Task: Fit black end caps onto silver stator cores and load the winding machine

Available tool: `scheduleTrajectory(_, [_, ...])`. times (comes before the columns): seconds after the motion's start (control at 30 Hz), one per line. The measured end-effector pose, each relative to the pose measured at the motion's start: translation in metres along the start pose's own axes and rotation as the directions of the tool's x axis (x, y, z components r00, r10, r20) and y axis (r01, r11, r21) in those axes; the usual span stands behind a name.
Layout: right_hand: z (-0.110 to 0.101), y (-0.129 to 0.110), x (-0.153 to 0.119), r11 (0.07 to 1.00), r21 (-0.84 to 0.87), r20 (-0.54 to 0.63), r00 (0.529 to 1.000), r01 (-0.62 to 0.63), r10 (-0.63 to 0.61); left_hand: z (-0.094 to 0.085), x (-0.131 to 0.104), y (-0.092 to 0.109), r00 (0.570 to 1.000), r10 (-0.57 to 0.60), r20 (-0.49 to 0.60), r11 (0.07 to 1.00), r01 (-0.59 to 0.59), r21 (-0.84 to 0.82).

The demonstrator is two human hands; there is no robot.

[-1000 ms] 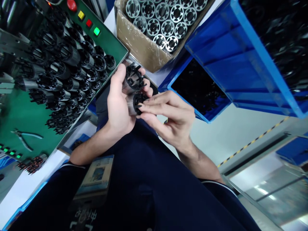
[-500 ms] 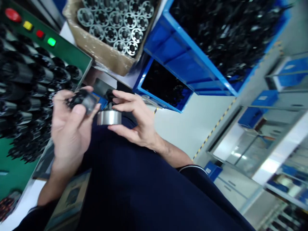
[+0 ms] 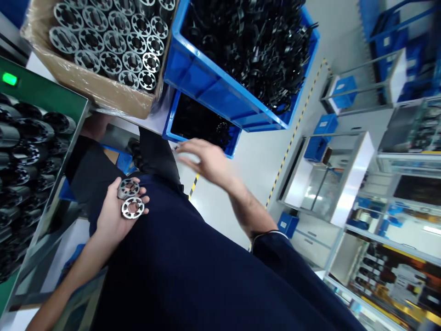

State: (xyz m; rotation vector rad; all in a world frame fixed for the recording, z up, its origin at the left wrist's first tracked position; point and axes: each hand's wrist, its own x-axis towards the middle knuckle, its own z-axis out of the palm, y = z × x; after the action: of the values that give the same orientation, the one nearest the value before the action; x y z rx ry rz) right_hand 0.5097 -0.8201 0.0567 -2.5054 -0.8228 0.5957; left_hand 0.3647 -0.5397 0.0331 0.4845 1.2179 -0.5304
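Observation:
My left hand (image 3: pixel 112 214) is palm up at the lower left, holding two slotted metal stator cores. One stator core (image 3: pixel 124 209) shows a bright toothed end face; the darker stator core (image 3: pixel 122 192) lies against it, nearer the fingertips. My right hand (image 3: pixel 210 161) hangs in the air in front of the small lower blue bin (image 3: pixel 200 146). Motion smears it, but thumb and fingers look apart with nothing between them. Dark parts in that bin are too dim to name.
A plastic-lined cardboard box (image 3: pixel 99 94) of upright stator cores stands at the upper left. Beside it, a large blue bin (image 3: pixel 220 92) is heaped with black plastic parts. A green bench (image 3: pixel 62 85) carries rows of dark cores on the left. Shelving (image 3: pixel 347 184) stands right.
My right hand has let go of the metal core and moved right, toward the bins. Two cores now lie together in my left hand, turned palm up and lower. The view has shifted right.

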Motion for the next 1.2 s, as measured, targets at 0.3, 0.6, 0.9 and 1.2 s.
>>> scheduleTrajectory(0.3, [-0.040,0.149,-0.019,0.836,-0.485,0.092,0.936,-0.256,0.340,0.000,0.016,0.008,0.981,0.147,-0.123,0.989,-0.150,-0.016])
scheduleTrajectory(0.6, [-0.040,0.174,-0.015,0.811,-0.570,0.174,0.946,-0.129,0.272,0.017,0.000,0.002,0.999,0.045,0.009,0.998,-0.045,0.050])
scheduleTrajectory(0.9, [-0.042,0.170,-0.021,0.825,-0.540,0.116,0.956,-0.168,0.270,0.003,0.013,-0.008,0.966,0.200,0.166,0.974,-0.214,0.071])
scheduleTrajectory(1.2, [-0.015,0.106,-0.013,0.984,0.086,-0.443,0.879,-0.157,0.179,0.005,0.014,-0.019,0.804,0.460,0.377,0.843,-0.529,0.098])
